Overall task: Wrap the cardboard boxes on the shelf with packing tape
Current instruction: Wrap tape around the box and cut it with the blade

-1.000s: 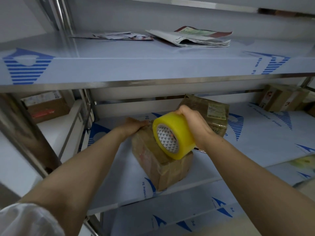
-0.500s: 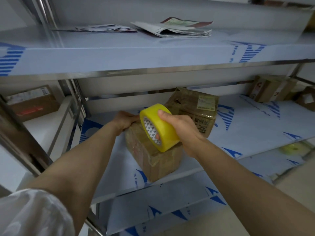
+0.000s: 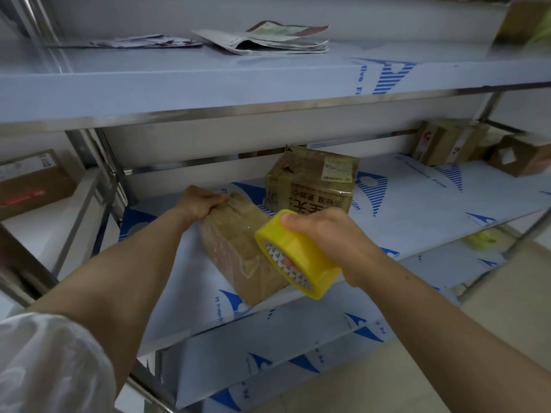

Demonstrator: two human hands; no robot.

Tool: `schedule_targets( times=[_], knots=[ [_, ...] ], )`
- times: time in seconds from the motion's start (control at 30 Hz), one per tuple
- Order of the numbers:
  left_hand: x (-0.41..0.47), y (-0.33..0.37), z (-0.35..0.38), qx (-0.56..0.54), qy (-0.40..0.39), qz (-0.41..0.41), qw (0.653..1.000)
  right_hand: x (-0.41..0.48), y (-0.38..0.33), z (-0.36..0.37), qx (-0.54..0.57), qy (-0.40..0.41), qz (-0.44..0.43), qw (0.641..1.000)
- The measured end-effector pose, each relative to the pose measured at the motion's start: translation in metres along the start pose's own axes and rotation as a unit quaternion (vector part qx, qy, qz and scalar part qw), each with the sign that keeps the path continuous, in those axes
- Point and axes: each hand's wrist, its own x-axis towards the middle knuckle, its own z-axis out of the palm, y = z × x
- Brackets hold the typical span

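Observation:
A small brown cardboard box (image 3: 238, 248), shiny with tape, lies on the middle shelf (image 3: 185, 293). My left hand (image 3: 199, 201) grips its far upper corner with curled fingers. My right hand (image 3: 325, 236) holds a yellow roll of packing tape (image 3: 298, 257) in front of the box's near right side, fingers through the core. A clear strip of tape runs from the roll over the box's top. Behind it stands a second taped box (image 3: 310, 183) with a label and printed characters.
Newspapers (image 3: 265, 40) and papers (image 3: 143, 43) lie on the upper shelf. More cardboard boxes stand at the shelf's far right (image 3: 447, 141) and on a neighbouring shelf at left (image 3: 32, 183). Steel uprights (image 3: 110, 174) frame the shelf. Another tape roll (image 3: 486, 239) lies lower right.
My right hand has drawn the tape roll down and toward me, from above the box to its near right side, pulling tape over the top. My left hand still grips the far corner.

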Motion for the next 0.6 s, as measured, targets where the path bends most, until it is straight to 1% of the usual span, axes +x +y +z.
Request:
schedule_targets(
  times=[0.17,0.3,0.6],
  knots=[
    [-0.001,-0.001,0.001,-0.001,0.000,0.000,1.000,-0.010,0.015,-0.005,-0.014,0.028,0.010,0.999],
    [-0.005,0.003,0.003,0.008,-0.004,0.000,1.000,-0.009,0.030,-0.003,-0.075,0.054,0.005,0.996],
    [0.000,-0.001,0.004,0.035,-0.002,0.006,0.999,0.001,0.050,0.004,-0.084,0.063,0.018,0.994]
  ],
)
